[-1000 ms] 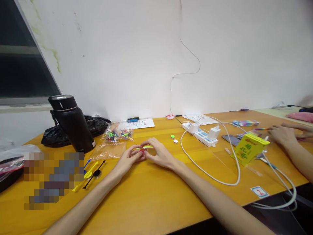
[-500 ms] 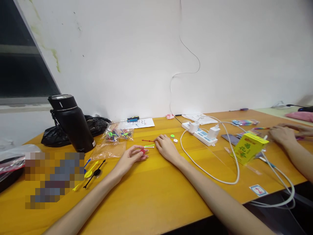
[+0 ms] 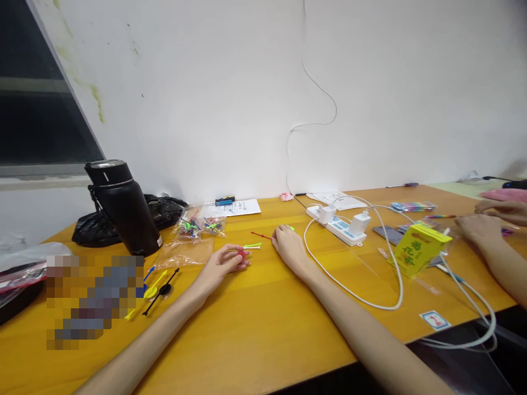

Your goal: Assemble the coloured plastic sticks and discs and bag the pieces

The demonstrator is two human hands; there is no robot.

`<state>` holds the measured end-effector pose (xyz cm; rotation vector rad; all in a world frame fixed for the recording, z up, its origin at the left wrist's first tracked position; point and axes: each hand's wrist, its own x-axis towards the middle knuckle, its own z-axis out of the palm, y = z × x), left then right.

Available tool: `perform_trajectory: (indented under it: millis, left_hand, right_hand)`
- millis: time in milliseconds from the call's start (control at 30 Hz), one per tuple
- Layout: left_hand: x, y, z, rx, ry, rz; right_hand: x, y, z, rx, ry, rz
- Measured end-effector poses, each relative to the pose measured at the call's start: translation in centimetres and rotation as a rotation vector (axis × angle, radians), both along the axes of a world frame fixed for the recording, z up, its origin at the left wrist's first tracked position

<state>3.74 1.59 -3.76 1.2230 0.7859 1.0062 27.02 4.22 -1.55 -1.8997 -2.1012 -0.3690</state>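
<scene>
Left hand (image 3: pixel 222 266) pinches red disc (image 3: pixel 241 255), probably to steady it. At its two o'clock, right hand (image 3: pixel 290 247) meets red arrow (image 3: pixel 262 235), grip unclear

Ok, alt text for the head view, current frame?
A person's left hand pinches a small red disc at a yellow-brown table, while the right hand covers one end of a red arrow. Arrow spinners and a black bottle are at left; a power strip, yellow box and another person's hands at right.

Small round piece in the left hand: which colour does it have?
The round piece is red; the head view shows it.
</scene>
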Motion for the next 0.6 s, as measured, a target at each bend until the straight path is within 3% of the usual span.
perform_trajectory:
  millis: [433,500,600]
  left_hand:
    - [0.2,-0.4,0.6,-0.012,0.001,0.009]
    - [0.2,-0.5,0.7,-0.005,0.001,0.010]
    - [0.2,-0.6,0.8,0.002,-0.004,0.018]
  right_hand:
    - [0.4,0.9,-1.8,0.047,-0.211,0.049]
    - [0.5,1.0,-1.6,0.045,-0.107,0.056]
    - [0.4,1.3,-1.3,0.001,0.313,0.140]
